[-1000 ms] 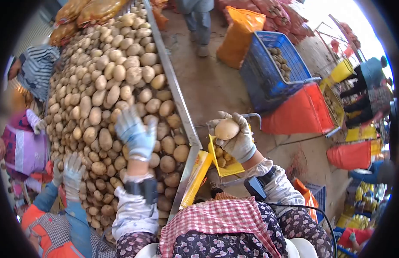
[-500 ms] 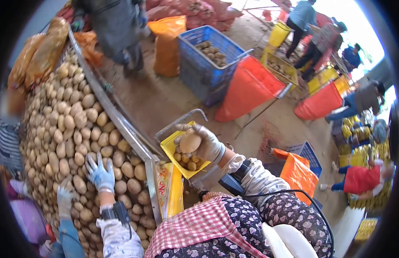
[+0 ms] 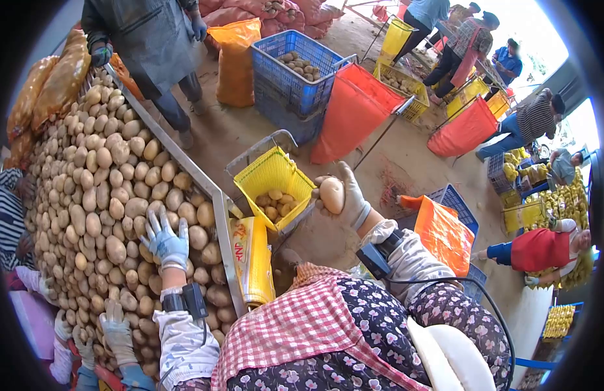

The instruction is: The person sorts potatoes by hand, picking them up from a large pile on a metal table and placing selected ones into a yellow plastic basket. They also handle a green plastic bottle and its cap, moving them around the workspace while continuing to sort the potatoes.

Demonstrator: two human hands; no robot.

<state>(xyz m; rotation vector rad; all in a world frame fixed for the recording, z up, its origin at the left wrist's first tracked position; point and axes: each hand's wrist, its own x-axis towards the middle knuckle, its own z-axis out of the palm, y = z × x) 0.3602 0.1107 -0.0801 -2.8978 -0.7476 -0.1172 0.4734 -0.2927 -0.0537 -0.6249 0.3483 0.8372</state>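
My left hand [image 3: 166, 242], in a pale glove with blue patches, lies spread on the heap of potatoes [image 3: 106, 195] inside the metal-edged bin. My right hand [image 3: 349, 199], also gloved, holds a potato [image 3: 332, 195] to the right of a yellow basket [image 3: 259, 176]. Inside that basket are several smaller potatoes [image 3: 274, 203]. A yellow printed bag [image 3: 253, 260] hangs by the bin's edge, below the basket.
A co-worker's gloved hands [image 3: 117, 331] rest on the heap at the lower left. A person in a dark apron [image 3: 145, 45] stands beyond the metal rim [image 3: 178, 153]. Blue crate [image 3: 285, 85], red bag [image 3: 354, 111] and orange bag [image 3: 445, 238] stand on the floor.
My right hand has moved right with its potato, from over the yellow basket to beside it. My left hand has shifted slightly right over the heap. The view has shifted too.
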